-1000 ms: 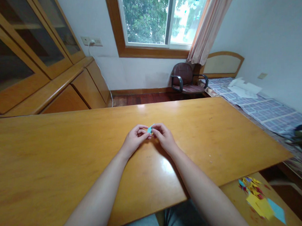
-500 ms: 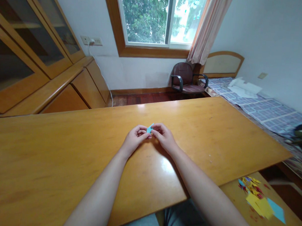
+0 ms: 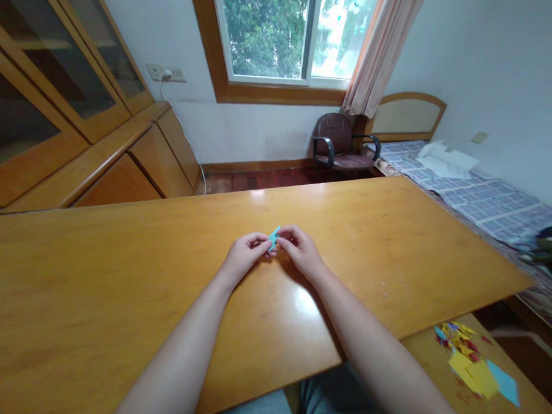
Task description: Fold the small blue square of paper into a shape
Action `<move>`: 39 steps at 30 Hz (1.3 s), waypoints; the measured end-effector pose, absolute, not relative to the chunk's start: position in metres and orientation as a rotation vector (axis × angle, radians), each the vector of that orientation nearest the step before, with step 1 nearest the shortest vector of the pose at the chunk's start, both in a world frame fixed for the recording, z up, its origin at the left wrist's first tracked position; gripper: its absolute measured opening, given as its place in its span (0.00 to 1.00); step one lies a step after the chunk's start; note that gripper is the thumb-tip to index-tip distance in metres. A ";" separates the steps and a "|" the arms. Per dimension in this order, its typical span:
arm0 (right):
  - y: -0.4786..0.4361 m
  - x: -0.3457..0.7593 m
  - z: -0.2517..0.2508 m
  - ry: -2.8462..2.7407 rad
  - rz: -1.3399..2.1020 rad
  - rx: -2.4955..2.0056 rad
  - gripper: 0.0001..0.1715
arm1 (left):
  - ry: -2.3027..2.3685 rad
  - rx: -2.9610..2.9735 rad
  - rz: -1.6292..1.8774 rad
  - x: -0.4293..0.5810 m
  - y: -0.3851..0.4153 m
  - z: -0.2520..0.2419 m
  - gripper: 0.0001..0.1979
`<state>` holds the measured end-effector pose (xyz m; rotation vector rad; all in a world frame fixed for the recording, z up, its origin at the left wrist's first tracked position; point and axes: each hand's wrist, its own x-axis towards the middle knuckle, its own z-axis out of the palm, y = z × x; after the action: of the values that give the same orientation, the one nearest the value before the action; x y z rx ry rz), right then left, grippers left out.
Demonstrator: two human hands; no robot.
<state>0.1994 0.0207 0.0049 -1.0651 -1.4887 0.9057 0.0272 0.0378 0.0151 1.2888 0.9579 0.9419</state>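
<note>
Between my two hands is a small folded piece of light-blue paper (image 3: 273,238), held just above the wooden table (image 3: 117,273). My left hand (image 3: 248,253) pinches its left side between thumb and fingers. From the other side, my right hand (image 3: 300,249) grips it with thumb and index finger. Part of the paper is hidden by the fingertips, so its full folded shape cannot be made out.
At lower right, a lower surface (image 3: 427,363) holds a pile of small folded paper pieces (image 3: 460,340), yellow sheets (image 3: 474,374) and a light-blue sheet (image 3: 504,383). Beyond the table stand a maroon armchair (image 3: 336,142), a bed (image 3: 482,191) and a cabinet (image 3: 122,157).
My left hand has shifted slightly down, and the blue paper shows a narrower, more slanted outline between the fingers. My right hand has barely moved.
</note>
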 end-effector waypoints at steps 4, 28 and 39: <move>0.020 0.201 0.006 -1.501 0.886 -1.082 0.06 | 0.958 1.302 0.918 0.027 0.038 0.014 0.17; 0.018 0.201 0.008 -1.661 0.782 -1.089 0.05 | 0.959 1.326 0.934 0.027 0.040 0.008 0.17; 0.019 0.200 0.006 -1.588 0.837 -1.089 0.05 | 0.953 1.331 0.919 0.026 0.040 0.009 0.16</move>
<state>0.2000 0.0187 0.0056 -1.0889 -1.5880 0.8372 0.0259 0.0402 0.0087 1.3313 0.9530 0.9192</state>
